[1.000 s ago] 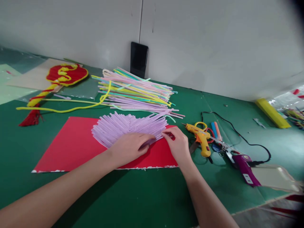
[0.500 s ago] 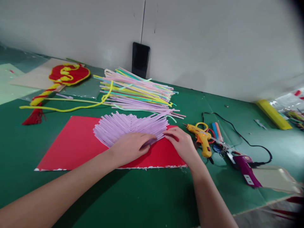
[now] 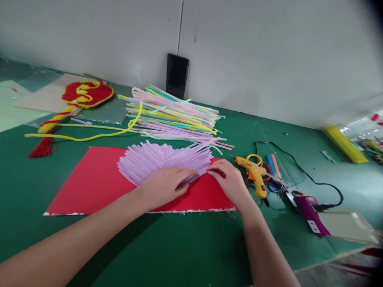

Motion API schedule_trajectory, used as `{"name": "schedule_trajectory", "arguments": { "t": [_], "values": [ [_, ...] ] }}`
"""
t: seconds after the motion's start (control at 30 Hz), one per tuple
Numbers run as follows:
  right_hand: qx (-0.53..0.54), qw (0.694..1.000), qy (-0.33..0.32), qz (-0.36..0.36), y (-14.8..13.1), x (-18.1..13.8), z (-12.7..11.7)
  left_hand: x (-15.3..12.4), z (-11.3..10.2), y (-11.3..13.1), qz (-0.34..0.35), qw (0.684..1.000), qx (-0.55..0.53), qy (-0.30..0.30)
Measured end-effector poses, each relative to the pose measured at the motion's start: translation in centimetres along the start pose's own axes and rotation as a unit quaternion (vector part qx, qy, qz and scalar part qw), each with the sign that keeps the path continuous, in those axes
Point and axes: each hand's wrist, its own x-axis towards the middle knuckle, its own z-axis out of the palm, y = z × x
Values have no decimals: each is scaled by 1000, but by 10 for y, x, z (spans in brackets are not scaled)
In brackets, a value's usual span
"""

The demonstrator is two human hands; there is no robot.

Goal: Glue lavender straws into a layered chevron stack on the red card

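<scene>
Green bench (image 3: 179, 247) below white wall; left hand (image 3: 163, 185) and right hand (image 3: 229, 181) lie flat, fingers loose, grasping nothing, on lilac heart (image 3: 158, 157) atop red card (image 3: 89, 183), bench edge open near the card

Bare green mat (image 3: 185, 247) fills the lower middle of the frame, open for a hand to pass. Above, the heap of coloured pipe cleaners (image 3: 173, 115) blocks the way to the wall. At right, the glue gun (image 3: 254, 173), scissors (image 3: 254, 159) and black cord (image 3: 299, 167) crowd the mat.
</scene>
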Motion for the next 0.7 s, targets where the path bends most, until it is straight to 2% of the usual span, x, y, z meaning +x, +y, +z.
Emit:
{"name": "schedule_trajectory", "arguments": {
  "t": [0.7],
  "values": [
    [-7, 1000, -11, 0, 3, -1, 0, 0, 1, 2, 31, 998, 46, 10]
  ]
}}
